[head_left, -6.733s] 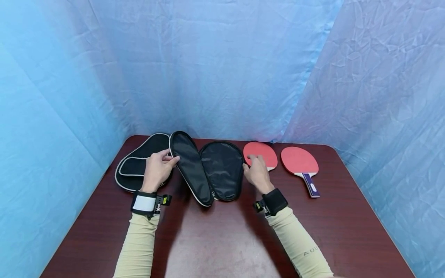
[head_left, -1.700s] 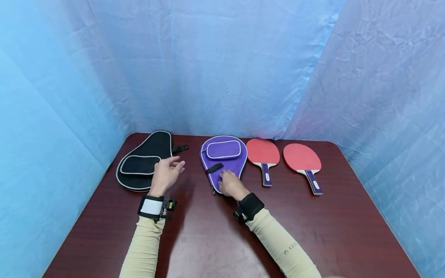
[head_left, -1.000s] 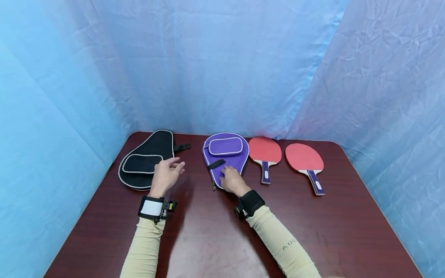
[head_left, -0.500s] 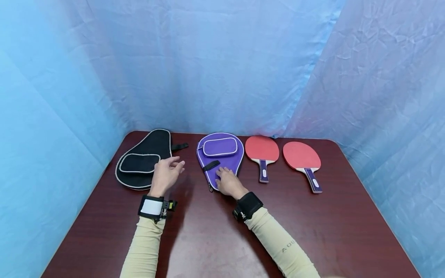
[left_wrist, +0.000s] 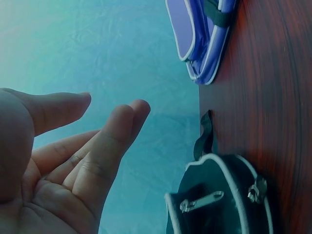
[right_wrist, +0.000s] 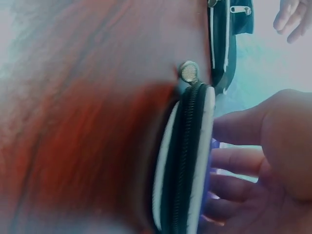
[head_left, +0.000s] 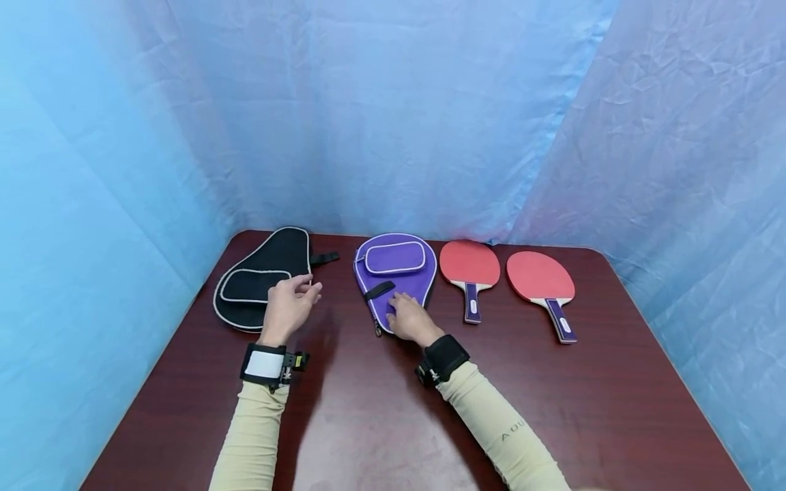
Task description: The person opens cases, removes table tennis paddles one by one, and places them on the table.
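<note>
A purple table tennis paddle case [head_left: 393, 276] with white piping lies flat at the table's middle, pocket side up. My right hand [head_left: 413, 320] rests its fingers on the narrow lower part of it, beside the black strap. In the right wrist view the case's closed zipper [right_wrist: 183, 161] runs along the edge, with a round pull [right_wrist: 188, 71] at its end. My left hand [head_left: 288, 307] hovers with loosely bent fingers near the right edge of a black paddle case [head_left: 245, 300]; nothing is between its thumb and fingers in the left wrist view.
Two red paddles, one nearer [head_left: 469, 262] and one farther right [head_left: 540, 276], lie right of the purple case with handles toward me. A blue curtain [head_left: 393, 123] stands behind the reddish-brown table [head_left: 368, 423].
Earlier, my left hand held the case's flap up, its black inside showing; now the case lies closed, purple side up, under my right hand. Recently my hands have barely moved.
</note>
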Demonstrator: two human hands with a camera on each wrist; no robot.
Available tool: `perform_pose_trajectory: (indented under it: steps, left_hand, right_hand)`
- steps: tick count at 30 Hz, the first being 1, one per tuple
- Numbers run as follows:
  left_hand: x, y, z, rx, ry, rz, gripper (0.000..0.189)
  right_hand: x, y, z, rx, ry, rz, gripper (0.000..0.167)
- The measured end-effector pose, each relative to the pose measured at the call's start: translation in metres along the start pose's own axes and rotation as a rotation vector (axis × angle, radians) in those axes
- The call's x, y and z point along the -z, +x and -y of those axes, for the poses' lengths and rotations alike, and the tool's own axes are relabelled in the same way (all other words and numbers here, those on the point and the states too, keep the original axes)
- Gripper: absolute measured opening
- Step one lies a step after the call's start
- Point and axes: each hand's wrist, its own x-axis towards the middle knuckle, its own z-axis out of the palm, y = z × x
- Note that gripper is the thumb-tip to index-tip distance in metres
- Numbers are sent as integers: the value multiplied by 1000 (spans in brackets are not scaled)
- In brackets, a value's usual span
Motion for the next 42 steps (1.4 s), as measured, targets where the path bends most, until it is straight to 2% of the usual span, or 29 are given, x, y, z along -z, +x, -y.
perform_pose_trajectory:
  steps: [4, 7, 9, 18, 23, 28, 32, 42]
  left_hand:
    - [8, 1, 3, -2, 19, -28, 40]
    - [13, 1, 5, -2, 17, -30, 40]
    - [16, -1, 8, -1, 20, -36, 40]
    - [30, -8, 14, 27, 11, -70, 39]
    - [35, -12, 19, 45, 25, -88, 39]
    - [37, -16, 26, 52, 33, -92, 39]
    - [40, -19, 33, 69, 33, -103, 39]
    - [48, -22, 41, 118, 18, -126, 40]
  right_hand:
    - [2, 0, 11, 15, -35, -81, 35]
    - [4, 2, 24, 68, -25, -166, 26]
    - [5, 4, 34, 110, 0, -194, 23]
    - [-7, 24, 72, 162, 45, -104, 30]
    - [-25, 38, 88, 136, 58, -31, 25]
    - [-40, 47, 98, 60, 87, 27, 20]
    - [-46, 52, 106, 32, 131, 23, 22]
    - [-58, 63, 120, 15, 200, -52, 27]
